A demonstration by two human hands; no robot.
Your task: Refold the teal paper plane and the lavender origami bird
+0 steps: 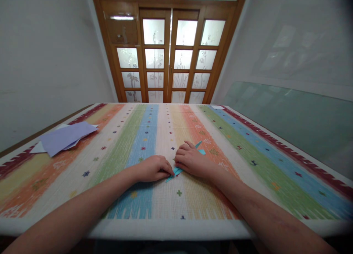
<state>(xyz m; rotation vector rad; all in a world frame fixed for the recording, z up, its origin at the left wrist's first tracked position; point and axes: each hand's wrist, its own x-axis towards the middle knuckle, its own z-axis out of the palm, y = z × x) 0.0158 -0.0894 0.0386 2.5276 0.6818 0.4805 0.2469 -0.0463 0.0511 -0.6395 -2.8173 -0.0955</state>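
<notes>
lilac paper stack point(66, 137), striped cloth point(248, 151), wood door point(168, 55)

Two hands point(154, 168) point(191, 161), one teal folded paper point(176, 171), one stack of lilac sheets point(66, 137)

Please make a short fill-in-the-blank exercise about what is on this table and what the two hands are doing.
1. Both hands press a folded piece of ____ paper.
2. The left hand and the right hand rest on a ____ tablecloth.
3. The stack of purple sheets lies to the person's ____.

Missing words: blue; striped; left
</notes>
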